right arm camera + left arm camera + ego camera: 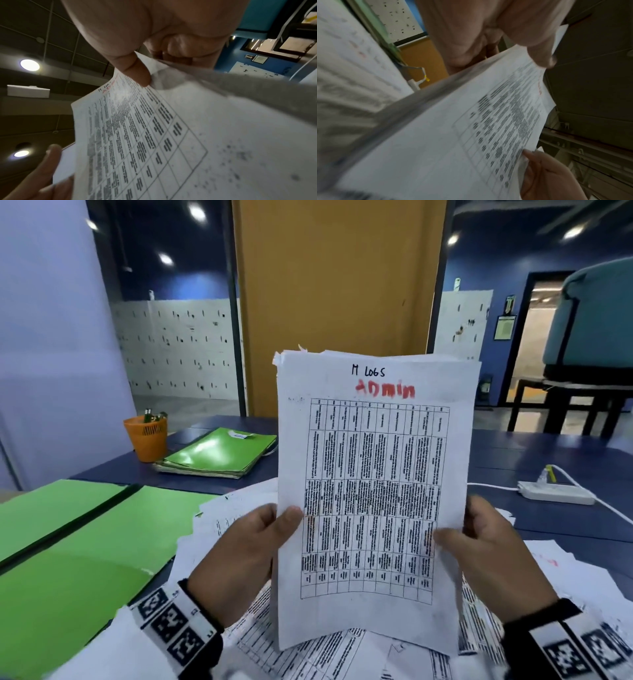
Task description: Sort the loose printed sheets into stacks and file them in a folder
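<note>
I hold a stack of printed sheets (373, 491) upright in front of me; the top sheet shows a table and the handwritten words "M LOGS" and a red "Admin". My left hand (246, 549) grips its left edge, thumb on the front. My right hand (493, 549) grips the right edge the same way. The stack (471, 135) and the left thumb show in the left wrist view, and the stack (154, 135) under the right thumb in the right wrist view. More loose printed sheets (308, 655) lie spread on the blue table (548, 518) beneath. An open green folder (68, 546) lies at the left.
A pile of shut green folders (219, 455) lies at the back, beside an orange pen cup (146, 438). A white power strip (556, 491) with its cable sits at the right. A yellow pillar (335, 285) stands behind the table.
</note>
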Tool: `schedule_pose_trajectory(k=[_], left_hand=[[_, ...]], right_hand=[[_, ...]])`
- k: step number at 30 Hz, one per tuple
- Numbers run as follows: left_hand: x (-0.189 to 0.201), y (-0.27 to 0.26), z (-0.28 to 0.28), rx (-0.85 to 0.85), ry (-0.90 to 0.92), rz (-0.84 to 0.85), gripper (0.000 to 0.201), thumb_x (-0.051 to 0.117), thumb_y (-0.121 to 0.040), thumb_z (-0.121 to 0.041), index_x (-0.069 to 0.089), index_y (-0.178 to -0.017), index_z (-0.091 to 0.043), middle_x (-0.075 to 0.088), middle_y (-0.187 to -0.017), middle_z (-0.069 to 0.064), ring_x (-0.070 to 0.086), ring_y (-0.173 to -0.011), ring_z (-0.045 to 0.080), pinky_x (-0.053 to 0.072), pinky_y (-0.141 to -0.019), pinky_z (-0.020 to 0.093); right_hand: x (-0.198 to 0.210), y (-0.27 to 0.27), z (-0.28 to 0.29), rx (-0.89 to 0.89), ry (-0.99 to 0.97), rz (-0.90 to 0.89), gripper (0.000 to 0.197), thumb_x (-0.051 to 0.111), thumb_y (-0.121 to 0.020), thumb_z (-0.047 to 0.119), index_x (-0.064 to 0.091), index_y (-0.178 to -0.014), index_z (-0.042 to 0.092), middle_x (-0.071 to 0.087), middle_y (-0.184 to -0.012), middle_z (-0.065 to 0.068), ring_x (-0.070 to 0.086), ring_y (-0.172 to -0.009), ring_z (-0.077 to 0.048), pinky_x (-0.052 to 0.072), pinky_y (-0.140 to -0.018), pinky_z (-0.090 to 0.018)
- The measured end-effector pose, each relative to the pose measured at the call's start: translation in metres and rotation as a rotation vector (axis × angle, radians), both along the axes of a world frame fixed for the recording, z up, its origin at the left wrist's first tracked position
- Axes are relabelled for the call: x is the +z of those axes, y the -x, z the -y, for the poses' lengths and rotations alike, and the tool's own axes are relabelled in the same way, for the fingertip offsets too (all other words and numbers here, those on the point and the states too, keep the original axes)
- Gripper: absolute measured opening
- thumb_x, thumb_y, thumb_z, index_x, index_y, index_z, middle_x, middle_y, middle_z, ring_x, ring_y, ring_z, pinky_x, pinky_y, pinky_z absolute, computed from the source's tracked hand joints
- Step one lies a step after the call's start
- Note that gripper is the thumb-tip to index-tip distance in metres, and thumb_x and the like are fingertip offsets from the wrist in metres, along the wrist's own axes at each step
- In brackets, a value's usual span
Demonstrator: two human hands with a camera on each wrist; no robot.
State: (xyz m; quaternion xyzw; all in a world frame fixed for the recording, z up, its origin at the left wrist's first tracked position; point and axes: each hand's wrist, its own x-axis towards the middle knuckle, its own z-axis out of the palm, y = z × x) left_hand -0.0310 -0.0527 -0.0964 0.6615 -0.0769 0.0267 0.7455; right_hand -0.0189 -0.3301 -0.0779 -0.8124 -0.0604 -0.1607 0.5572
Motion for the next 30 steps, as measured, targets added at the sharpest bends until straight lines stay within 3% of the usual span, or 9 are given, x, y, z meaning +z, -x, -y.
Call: schedule_pose_trajectory(k=[2, 6, 13, 15, 19, 22, 24, 26, 30], left_hand=[[0.010, -0.008, -0.004, 0.060, 0.019, 0.074, 0.081, 0.094, -0.062, -0.044, 0.062, -0.128, -0.010, 0.074, -0.121, 0.016, 0.067, -0.117, 0.042, 0.049, -0.103, 0.065], [0.023, -0.010, 0.004, 0.101, -0.049, 0.145, 0.040, 0.071, -0.093, -0.008, 0.059, -0.131, -0.011, 0.075, -0.122, 0.008, 0.068, -0.117, 0.035, 0.053, -0.103, 0.056], [0.001, 0.010, 0.012, 0.034, -0.127, 0.048, 0.042, 0.054, -0.100, -0.052, 0.060, -0.136, -0.031, 0.073, -0.128, -0.003, 0.068, -0.121, 0.020, 0.047, -0.108, 0.053], [0.002, 0.007, 0.010, 0.060, -0.102, 0.032, 0.037, 0.056, -0.099, -0.041, 0.062, -0.132, -0.023, 0.075, -0.123, 0.001, 0.071, -0.115, 0.023, 0.050, -0.105, 0.054], [0.007, -0.004, 0.011, 0.168, -0.057, 0.065, 0.027, 0.054, -0.101, -0.004, 0.058, -0.127, -0.013, 0.077, -0.116, 0.007, 0.070, -0.113, 0.032, 0.050, -0.104, 0.056], [0.005, -0.005, 0.017, 0.153, -0.026, 0.036, 0.032, 0.048, -0.104, -0.003, 0.060, -0.130, -0.018, 0.076, -0.119, 0.005, 0.070, -0.115, 0.030, 0.050, -0.104, 0.054], [0.003, -0.003, 0.020, 0.144, -0.027, 0.031, 0.034, 0.047, -0.105, -0.005, 0.061, -0.131, -0.020, 0.076, -0.120, 0.003, 0.071, -0.115, 0.027, 0.051, -0.104, 0.052], [0.002, -0.001, 0.022, 0.164, -0.056, 0.064, 0.032, 0.047, -0.105, -0.005, 0.061, -0.130, -0.021, 0.077, -0.119, 0.001, 0.071, -0.114, 0.024, 0.049, -0.106, 0.053], [0.008, -0.003, 0.027, 0.251, -0.073, 0.171, 0.033, 0.045, -0.106, -0.004, 0.056, -0.131, -0.022, 0.075, -0.121, -0.003, 0.069, -0.117, 0.019, 0.047, -0.108, 0.050]], right_hand=[[0.001, 0.000, -0.001, 0.023, -0.081, 0.002, 0.027, 0.061, -0.089, -0.001, 0.062, -0.100, 0.023, 0.076, -0.091, 0.006, 0.071, -0.083, -0.016, 0.054, -0.080, -0.041], [0.001, 0.001, -0.002, 0.083, -0.151, 0.028, 0.032, 0.055, -0.094, -0.001, 0.061, -0.106, 0.028, 0.076, -0.098, 0.003, 0.072, -0.090, -0.017, 0.052, -0.082, -0.041], [0.001, 0.000, 0.006, 0.078, 0.060, -0.061, 0.018, 0.058, -0.094, 0.022, 0.070, -0.092, 0.036, 0.076, -0.087, 0.005, 0.072, -0.084, -0.023, 0.055, -0.085, -0.051], [0.001, 0.001, 0.007, 0.087, 0.062, -0.071, 0.023, 0.060, -0.093, 0.022, 0.067, -0.094, 0.043, 0.076, -0.089, 0.005, 0.072, -0.084, -0.023, 0.055, -0.085, -0.053], [0.004, 0.002, 0.009, 0.054, 0.013, -0.007, 0.014, 0.061, -0.090, 0.014, 0.067, -0.092, 0.026, 0.076, -0.088, 0.002, 0.071, -0.083, -0.026, 0.054, -0.084, -0.056], [0.003, 0.002, 0.009, 0.154, -0.047, -0.140, 0.026, 0.063, -0.088, 0.007, 0.068, -0.095, 0.032, 0.077, -0.091, 0.003, 0.073, -0.083, -0.020, 0.054, -0.089, -0.055], [0.001, 0.003, 0.006, 0.213, -0.003, -0.184, 0.029, 0.069, -0.078, 0.018, 0.066, -0.096, 0.040, 0.076, -0.097, 0.005, 0.073, -0.090, -0.019, 0.053, -0.093, -0.053], [0.000, 0.003, 0.006, 0.229, 0.027, -0.156, 0.029, 0.070, -0.079, 0.017, 0.066, -0.101, 0.034, 0.076, -0.098, 0.007, 0.072, -0.092, -0.015, 0.053, -0.093, -0.048], [0.002, 0.004, 0.003, 0.160, 0.057, 0.005, 0.026, 0.066, -0.090, 0.005, 0.061, -0.102, 0.028, 0.072, -0.090, 0.022, 0.065, -0.080, 0.006, 0.047, -0.074, -0.025]])
